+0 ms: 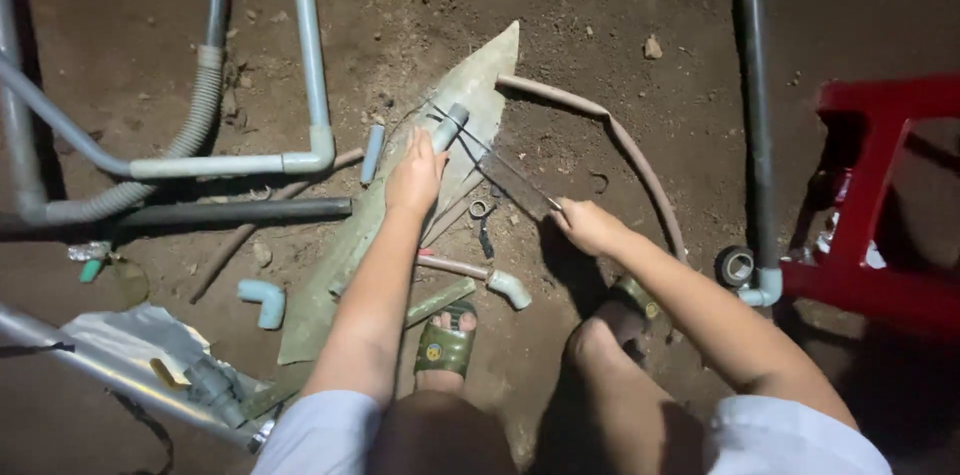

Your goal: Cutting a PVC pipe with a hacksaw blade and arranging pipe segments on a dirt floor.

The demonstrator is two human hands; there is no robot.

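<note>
**A:** What are your hands on?

**B:** Your left hand [415, 175] is clenched around a short grey plastic pipe piece [449, 126], pinning it against the flat, pointed grey slab [470, 85] that lies on the bare dirt ground [620, 15]. Your right hand [585, 225] is closed on the handle end of a thin hacksaw blade [490, 160], and the blade lies across the pipe just beyond your left fingers.

**A:** What crowds you there?

**B:** A curved brownish hose [625, 145] arcs from the slab's tip round behind your right hand. Just below the blade, small rings and a dark clip [482, 220] lie on the dirt between your forearms. Nearer your feet sits a pipe with a white elbow fitting [505, 285], close to your green sandal [447, 340].

**A:** And further out?

**B:** To your left, a frame of joined pale grey pipes [310, 55] with a corrugated grey hose [195, 125] lies well apart from the slab, with a black pipe [240, 212] beneath it. A loose pale blue elbow [265, 300] and a short blue stub [372, 153] rest beside the slab's left edge. To your right, a dark upright pipe [755, 85] ends in a white fitting next to a roll of black tape [735, 265], just beside a red plastic stool [880, 195].
</note>
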